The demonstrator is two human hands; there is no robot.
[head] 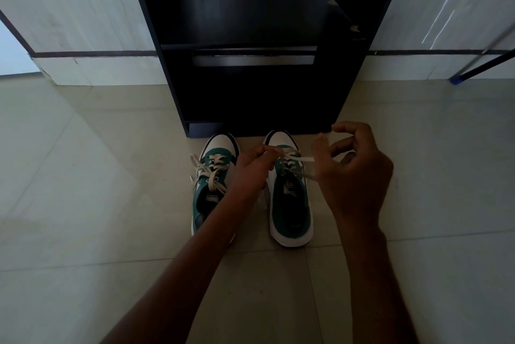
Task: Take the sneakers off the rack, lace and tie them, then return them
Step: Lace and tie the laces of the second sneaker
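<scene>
Two green-and-white sneakers stand side by side on the tiled floor, toes toward the black rack (250,37). The left sneaker (214,173) has its white lace tied in a bow. Over the right sneaker (289,204), my left hand (253,168) pinches one end of its white lace (303,159) near the toe. My right hand (354,171) holds the other lace end, pulled out to the right of the shoe. My left forearm covers the heel of the left sneaker.
The rack's dark shelves stand against a pale tiled wall. A thin blue-tipped pole (473,65) leans at the right. Pale floor tiles (83,204) spread on both sides of the shoes.
</scene>
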